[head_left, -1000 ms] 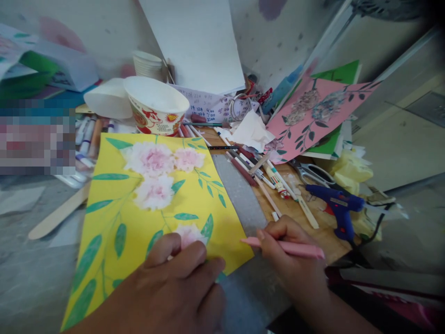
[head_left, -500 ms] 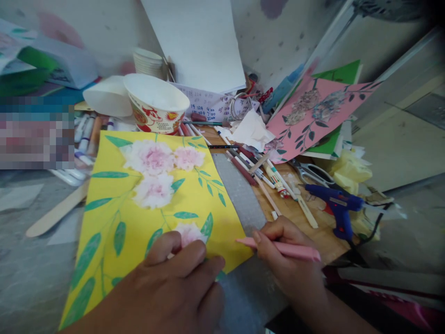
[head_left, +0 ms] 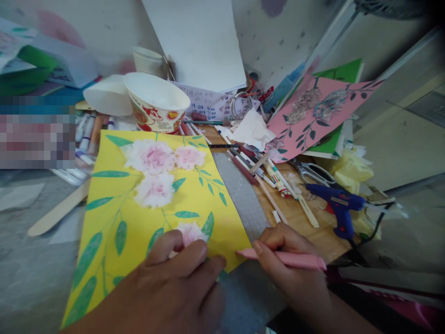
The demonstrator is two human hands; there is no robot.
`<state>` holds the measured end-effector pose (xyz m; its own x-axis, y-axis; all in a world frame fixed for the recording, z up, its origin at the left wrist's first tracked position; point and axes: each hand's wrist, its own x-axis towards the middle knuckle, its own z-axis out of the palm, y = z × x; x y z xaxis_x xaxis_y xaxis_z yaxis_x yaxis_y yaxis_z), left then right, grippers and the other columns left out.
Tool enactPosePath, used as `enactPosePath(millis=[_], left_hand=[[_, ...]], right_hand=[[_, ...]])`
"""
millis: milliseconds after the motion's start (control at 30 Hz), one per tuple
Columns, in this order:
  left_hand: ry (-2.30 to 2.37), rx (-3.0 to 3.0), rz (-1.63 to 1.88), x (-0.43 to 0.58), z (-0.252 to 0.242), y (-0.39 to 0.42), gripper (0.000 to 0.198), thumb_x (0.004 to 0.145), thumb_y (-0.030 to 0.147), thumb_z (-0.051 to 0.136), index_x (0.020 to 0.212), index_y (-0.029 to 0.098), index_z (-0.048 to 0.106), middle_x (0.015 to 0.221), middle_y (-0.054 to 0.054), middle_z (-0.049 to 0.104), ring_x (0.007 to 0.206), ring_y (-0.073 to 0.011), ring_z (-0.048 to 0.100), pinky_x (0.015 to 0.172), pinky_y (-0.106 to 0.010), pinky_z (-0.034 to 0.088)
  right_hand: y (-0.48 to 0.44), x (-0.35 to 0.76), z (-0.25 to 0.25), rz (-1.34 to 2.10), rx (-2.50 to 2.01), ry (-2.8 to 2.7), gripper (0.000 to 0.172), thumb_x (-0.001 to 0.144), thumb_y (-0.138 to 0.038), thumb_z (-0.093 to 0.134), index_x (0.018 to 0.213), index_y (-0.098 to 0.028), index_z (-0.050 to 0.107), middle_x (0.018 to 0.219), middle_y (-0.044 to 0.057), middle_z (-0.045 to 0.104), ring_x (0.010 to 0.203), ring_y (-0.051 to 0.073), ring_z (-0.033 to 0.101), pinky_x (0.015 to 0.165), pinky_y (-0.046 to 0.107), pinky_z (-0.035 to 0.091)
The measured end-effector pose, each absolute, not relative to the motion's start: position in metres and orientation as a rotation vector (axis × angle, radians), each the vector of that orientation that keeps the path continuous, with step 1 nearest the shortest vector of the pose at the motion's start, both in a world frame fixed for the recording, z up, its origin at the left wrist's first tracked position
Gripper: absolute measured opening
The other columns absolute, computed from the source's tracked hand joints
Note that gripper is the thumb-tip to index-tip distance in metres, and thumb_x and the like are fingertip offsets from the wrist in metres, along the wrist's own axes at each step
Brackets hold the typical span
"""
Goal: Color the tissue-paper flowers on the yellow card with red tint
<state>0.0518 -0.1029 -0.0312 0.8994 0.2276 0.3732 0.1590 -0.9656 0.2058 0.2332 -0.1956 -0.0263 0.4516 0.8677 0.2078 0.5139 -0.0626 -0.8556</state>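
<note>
A yellow sheet of paper [head_left: 194, 188] lies before me, with green painted leaves and fluffy pink-and-white tissue flowers [head_left: 155, 160]. My left hand [head_left: 181, 278] rests over its lower part, fingers curled and closed at a small pink flower [head_left: 190, 232]. The fingertips are partly hidden behind that hand's own knuckles. In my right hand [head_left: 290, 260] is a pink marker [head_left: 295, 260], gripped like a pen. Its tip points left, over the paper's lower right corner; whether it touches the sheet I cannot tell.
A paper bowl [head_left: 158, 111] stands behind the sheet. Pens and brushes [head_left: 248, 167], scissors [head_left: 313, 172] and a blue glue gun [head_left: 339, 204] lie to the right. A pink flower picture [head_left: 320, 116] leans behind them. To the left are a wooden stick [head_left: 57, 211] and several markers [head_left: 85, 134].
My right hand has shifted slightly down and to the right with the pink marker. My left hand stays at the small flower.
</note>
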Motion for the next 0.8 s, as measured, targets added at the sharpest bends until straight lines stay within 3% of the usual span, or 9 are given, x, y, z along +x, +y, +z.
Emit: enactPosePath(millis=[267,367,667,800], left_hand=[[0.266,2.931,0.435,0.0475,-0.0266,-0.1005,0.036,0.095,0.041,0.038,0.072,0.027,0.061,0.086,0.009,0.068,0.081,-0.0207,0.057,0.075,-0.037,0.037],[0.254,2.931,0.417,0.0474,-0.0259,-0.1005,0.035,0.095,0.040,0.037,0.074,0.027,0.062,0.089,0.009,0.068,0.082,-0.0206,0.058,0.075,-0.037,0.039],[0.294,2.889,0.392,0.0492,-0.0265,-0.1002,0.038,0.096,0.040,0.036,0.073,0.027,0.063,0.089,0.006,0.068,0.084,-0.0222,0.058,0.080,-0.040,0.040],[0.291,2.861,0.379,0.0476,-0.0264,-0.0995,0.037,0.094,0.044,0.039,0.073,0.027,0.064,0.081,0.007,0.067,0.081,-0.0195,0.058,0.079,-0.035,0.039]], right_hand=[[-0.1958,0.2335,-0.0268,0.398,-1.727,-1.182,0.026,0.074,-0.016,0.060,0.053,-0.020,0.044,0.045,-0.007,0.044,0.040,0.009,0.051,0.040,0.020,0.039],[-0.1977,0.2347,-0.0282,0.432,-1.713,-1.185,0.027,0.074,-0.016,0.059,0.053,-0.020,0.044,0.047,-0.005,0.049,0.043,0.010,0.053,0.042,0.021,0.039],[-0.1961,0.2371,-0.0315,0.338,-1.784,-1.115,0.027,0.076,-0.020,0.060,0.053,-0.021,0.044,0.048,-0.005,0.047,0.044,0.011,0.048,0.044,0.024,0.039],[-0.1977,0.2372,-0.0317,0.407,-1.739,-1.134,0.028,0.076,-0.021,0.058,0.053,-0.021,0.043,0.048,-0.005,0.046,0.046,0.011,0.049,0.044,0.023,0.038]])
